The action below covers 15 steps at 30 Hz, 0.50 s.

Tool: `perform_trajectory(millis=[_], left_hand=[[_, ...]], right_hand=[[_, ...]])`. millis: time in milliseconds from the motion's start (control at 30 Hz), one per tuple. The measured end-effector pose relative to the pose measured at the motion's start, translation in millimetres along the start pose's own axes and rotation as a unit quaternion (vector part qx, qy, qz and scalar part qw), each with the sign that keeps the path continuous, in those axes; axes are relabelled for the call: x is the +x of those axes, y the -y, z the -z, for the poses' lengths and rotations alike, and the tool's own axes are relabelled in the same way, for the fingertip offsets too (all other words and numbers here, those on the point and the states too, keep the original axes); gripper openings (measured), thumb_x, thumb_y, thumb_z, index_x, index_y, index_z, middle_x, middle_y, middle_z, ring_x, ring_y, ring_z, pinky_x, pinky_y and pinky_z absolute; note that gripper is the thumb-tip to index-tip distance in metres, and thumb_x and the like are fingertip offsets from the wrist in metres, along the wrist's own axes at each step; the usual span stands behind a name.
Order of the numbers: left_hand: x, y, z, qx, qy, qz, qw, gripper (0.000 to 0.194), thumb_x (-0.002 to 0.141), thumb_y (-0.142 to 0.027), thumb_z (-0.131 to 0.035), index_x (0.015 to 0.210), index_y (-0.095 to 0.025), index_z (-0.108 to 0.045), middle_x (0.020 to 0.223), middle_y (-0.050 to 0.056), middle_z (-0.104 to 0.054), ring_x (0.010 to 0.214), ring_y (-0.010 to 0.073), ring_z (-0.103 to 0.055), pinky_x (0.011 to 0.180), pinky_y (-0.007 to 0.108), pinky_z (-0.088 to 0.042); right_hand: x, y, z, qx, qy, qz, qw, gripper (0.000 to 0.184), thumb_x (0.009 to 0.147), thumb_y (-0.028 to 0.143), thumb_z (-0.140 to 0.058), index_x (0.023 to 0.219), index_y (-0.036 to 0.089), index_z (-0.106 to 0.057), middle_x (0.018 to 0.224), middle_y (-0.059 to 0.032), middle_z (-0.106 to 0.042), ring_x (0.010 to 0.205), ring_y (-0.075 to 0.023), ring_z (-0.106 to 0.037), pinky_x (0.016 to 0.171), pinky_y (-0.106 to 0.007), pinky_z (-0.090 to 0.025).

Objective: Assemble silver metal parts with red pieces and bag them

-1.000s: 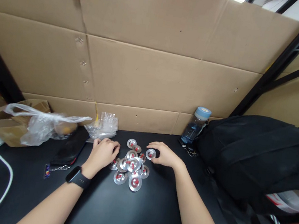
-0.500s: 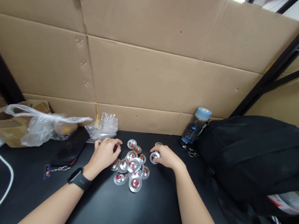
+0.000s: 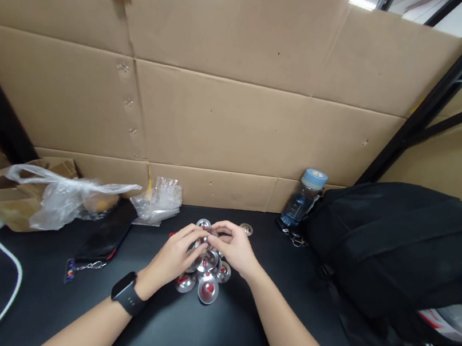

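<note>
Silver finger cymbals with red straps lie in a loose pile on the black tabletop; one finger cymbal is at the pile's near edge. Over the pile's far part my two hands meet, fingertips almost touching. My left hand is closed, thumb and fingers curled around the edge of a shiny disc, apparently a finger cymbal. From the other side my right hand pinches at the same spot, its thumb pointing left. Fingers hide most of what is held. Apart from the pile, a single cymbal lies behind my right hand.
A bottle with a blue cap and keys stand by a black backpack on the right. At left are clear plastic bags, a black pouch and a white cable. A cardboard wall closes the back.
My right hand has moved left with a finger cymbal from beside the pile to over it. My left hand has shifted right and slightly down, so the hands now meet.
</note>
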<state>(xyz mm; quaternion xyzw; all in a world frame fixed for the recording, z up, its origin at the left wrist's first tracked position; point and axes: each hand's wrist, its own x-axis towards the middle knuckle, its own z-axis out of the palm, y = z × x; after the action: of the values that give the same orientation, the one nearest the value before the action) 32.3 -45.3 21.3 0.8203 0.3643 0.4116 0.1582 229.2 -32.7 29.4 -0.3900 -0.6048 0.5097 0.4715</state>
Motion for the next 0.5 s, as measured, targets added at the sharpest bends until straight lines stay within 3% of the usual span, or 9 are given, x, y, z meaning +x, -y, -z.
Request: perform_trajectory(millis=[100,167,333,500], left_hand=[[1,3,3.0,-0.007,-0.021,0.02,1.0,0.018,0.1,-0.032,-0.05,0.102,-0.023,-0.066,0.101,0.007,-0.068,0.093,0.0193,-0.064,0.086,0.031,-0.052],[1,5,5.3,-0.01,-0.021,0.038,0.999,0.019,0.099,-0.033,-0.051,0.096,-0.022,-0.066,0.096,0.006,-0.068,0.09,0.0196,-0.064,0.084,0.032,-0.052],[1,4,3.7,-0.083,-0.012,0.09,0.992,0.019,0.097,-0.034,-0.053,0.096,-0.021,-0.065,0.094,0.005,-0.072,0.088,0.0192,-0.066,0.084,0.032,-0.053],[0,5,-1.3,-0.165,-0.019,0.115,0.979,0.011,0.088,-0.029,-0.062,0.089,-0.019,-0.067,0.088,0.004,-0.074,0.081,0.0178,-0.069,0.079,0.028,-0.056]], right_hand=[[-5,0,-12,0.06,0.045,0.001,0.997,0.058,0.063,0.032,-0.091,0.114,0.023,-0.067,0.111,-0.0072,-0.072,0.086,-0.0187,-0.072,0.081,-0.035,-0.06],[-6,-3,-14,0.066,0.054,0.002,0.996,0.065,0.058,0.03,-0.094,0.116,0.023,-0.067,0.114,-0.0071,-0.071,0.084,-0.0176,-0.071,0.081,-0.034,-0.06],[-2,-9,-11,0.017,0.039,0.017,0.999,0.054,0.062,0.034,-0.092,0.109,0.023,-0.069,0.103,-0.004,-0.072,0.068,-0.0121,-0.063,0.067,-0.029,-0.056],[-3,-5,-4,-0.013,0.075,0.038,0.996,0.06,0.058,0.031,-0.094,0.111,0.022,-0.069,0.104,-0.0041,-0.071,0.088,-0.0169,-0.065,0.073,-0.027,-0.052]])
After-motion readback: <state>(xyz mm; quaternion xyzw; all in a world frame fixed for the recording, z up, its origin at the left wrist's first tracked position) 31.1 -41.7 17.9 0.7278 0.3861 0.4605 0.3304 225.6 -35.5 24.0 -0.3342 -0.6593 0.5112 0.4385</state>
